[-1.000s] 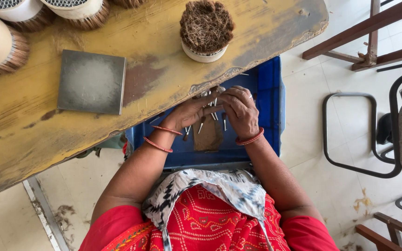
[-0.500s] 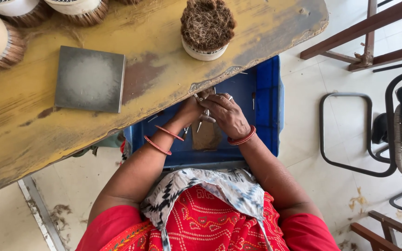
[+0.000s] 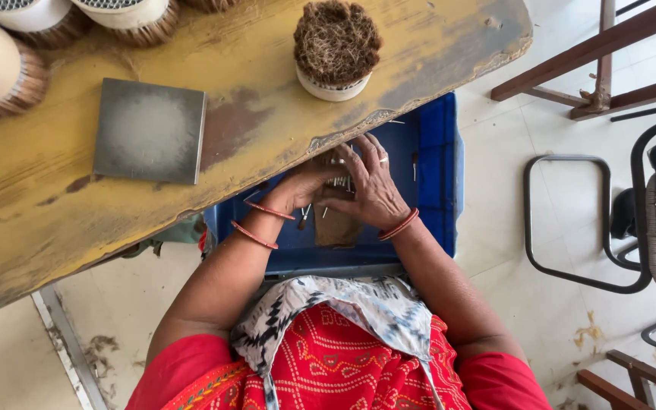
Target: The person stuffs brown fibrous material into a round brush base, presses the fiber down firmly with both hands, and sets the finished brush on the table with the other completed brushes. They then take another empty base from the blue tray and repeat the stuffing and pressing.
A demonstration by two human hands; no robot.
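Both hands work close together over a blue plastic crate [image 3: 434, 175] that sits under the edge of the worn yellow table [image 3: 252, 144]: the left hand [image 3: 309, 186] is partly tucked under the table edge with fingers curled, and the right hand [image 3: 370, 190] lies over it with fingers spread and bent around a small bunch of thin metal pins [image 3: 339, 182]. A few more pins lie loose in the crate beside a brown block [image 3: 335, 226]. On the table, just above the hands, stands 1 round brush [image 3: 337, 47] with brown bristles, with a grey square plate [image 3: 149, 130] to its left.
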